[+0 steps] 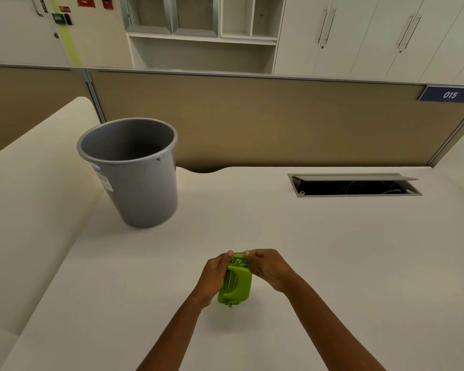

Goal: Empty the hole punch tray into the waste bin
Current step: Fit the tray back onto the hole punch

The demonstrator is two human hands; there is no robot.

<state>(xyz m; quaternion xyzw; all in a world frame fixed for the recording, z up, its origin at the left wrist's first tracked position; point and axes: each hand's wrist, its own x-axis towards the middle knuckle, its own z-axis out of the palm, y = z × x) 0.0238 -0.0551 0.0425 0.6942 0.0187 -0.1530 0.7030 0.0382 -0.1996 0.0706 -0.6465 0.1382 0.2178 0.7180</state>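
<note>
Both hands grip the green hole punch (235,281) above the desk (332,250): left hand (214,274) wrapped along its side, right hand (268,266) pinching its far end. Its tray is hidden. The grey waste bin (134,178) stands well apart, far-left; an open cable hatch (354,184) lies far-right.

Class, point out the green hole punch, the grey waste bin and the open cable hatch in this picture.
green hole punch (239,283), head view, on its green handle.
grey waste bin (145,191), head view, on its outer wall.
cable hatch (354,178), head view, on its raised lid.

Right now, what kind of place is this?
Most likely an office workstation: a desk backed by a cubicle partition bearing a number plate reading 015, a cable hatch set in the desktop, and storage cabinets behind.
</note>
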